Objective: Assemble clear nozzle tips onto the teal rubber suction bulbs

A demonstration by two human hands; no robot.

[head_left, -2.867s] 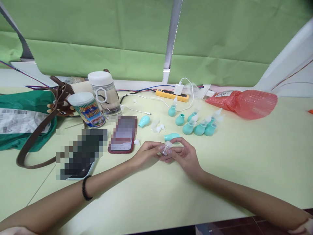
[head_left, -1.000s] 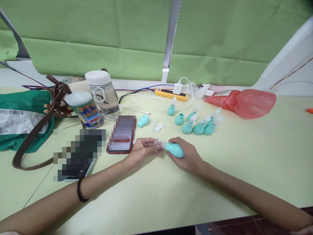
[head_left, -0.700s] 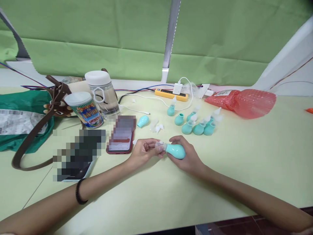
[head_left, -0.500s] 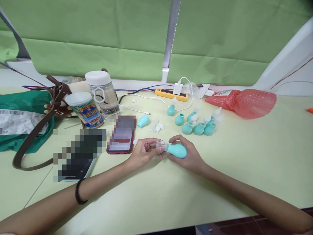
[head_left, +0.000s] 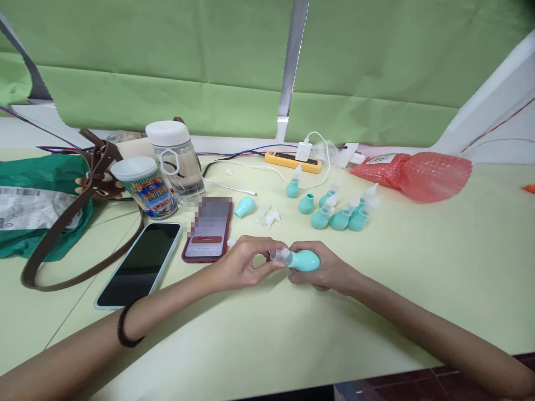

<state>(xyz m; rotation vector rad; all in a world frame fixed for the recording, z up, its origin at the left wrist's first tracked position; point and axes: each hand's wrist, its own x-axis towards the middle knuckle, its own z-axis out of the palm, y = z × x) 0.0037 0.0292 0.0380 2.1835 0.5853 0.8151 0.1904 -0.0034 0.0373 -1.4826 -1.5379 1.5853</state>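
Observation:
My right hand (head_left: 324, 267) is wrapped round the teal bulb (head_left: 305, 260) of a nasal aspirator, which lies roughly level above the table. At the bulb's neck sits a clear plastic nozzle piece (head_left: 281, 255), its wide end facing left. My left hand (head_left: 246, 260) pinches this piece between thumb and fingertips. Behind my hands, several teal aspirators (head_left: 339, 219) with clear tips stand grouped. An uncapped bulb (head_left: 306, 204) stands with its neck up, and a loose bulb (head_left: 245, 207) lies on its side. Small white tips (head_left: 272, 218) lie in front of it.
Two phones (head_left: 140, 264) (head_left: 209, 229) lie on the left, near a snack can (head_left: 145, 188), a water bottle (head_left: 178, 161), a brown strap (head_left: 31, 267) and a green bag (head_left: 54, 206). A yellow power strip (head_left: 292, 162) and red bubble wrap (head_left: 434, 177) lie behind.
The clear piece now shows with its wide end facing left, and the white bit seen at it earlier is less visible. My left fingers have shifted to its sides; my right hand has wrapped further under the bulb.

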